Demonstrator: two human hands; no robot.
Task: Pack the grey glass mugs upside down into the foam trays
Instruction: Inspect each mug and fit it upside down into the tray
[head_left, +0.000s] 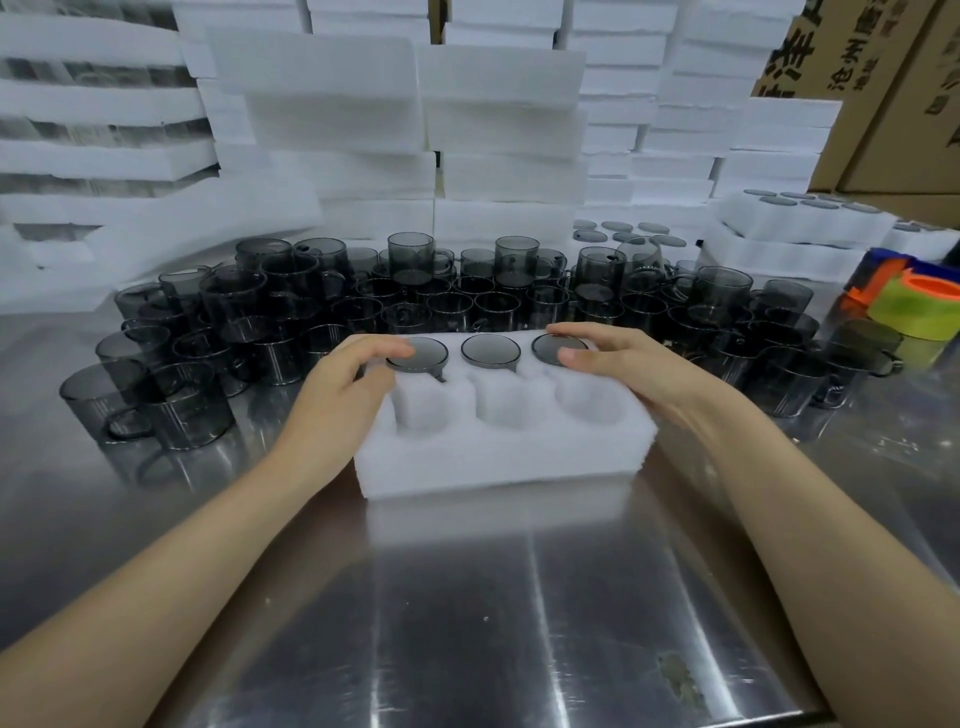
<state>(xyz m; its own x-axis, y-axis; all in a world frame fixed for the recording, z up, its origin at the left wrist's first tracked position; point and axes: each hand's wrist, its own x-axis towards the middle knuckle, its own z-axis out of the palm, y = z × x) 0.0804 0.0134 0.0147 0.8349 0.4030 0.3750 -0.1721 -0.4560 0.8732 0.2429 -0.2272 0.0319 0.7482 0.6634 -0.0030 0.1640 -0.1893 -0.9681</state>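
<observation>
A white foam tray (498, 467) with six round pockets lies on the steel table in front of me. Its far row holds three grey glass mugs upside down: the left one (423, 356), the middle one (490, 351) and the right one (550, 347). The three near pockets hold nothing. My left hand (337, 384) rests on the tray's left end, thumb on the left mug's base. My right hand (618, 364) lies over the right end, thumb on the right mug's base. Many loose grey mugs (467, 296) crowd the table behind the tray.
Stacks of white foam trays (415, 130) rise behind the mugs. Packed trays (789, 223) sit at the back right, next to cardboard boxes (883, 93). Coloured tape rolls (919, 301) lie at the right edge. The steel table (493, 623) stretches toward me.
</observation>
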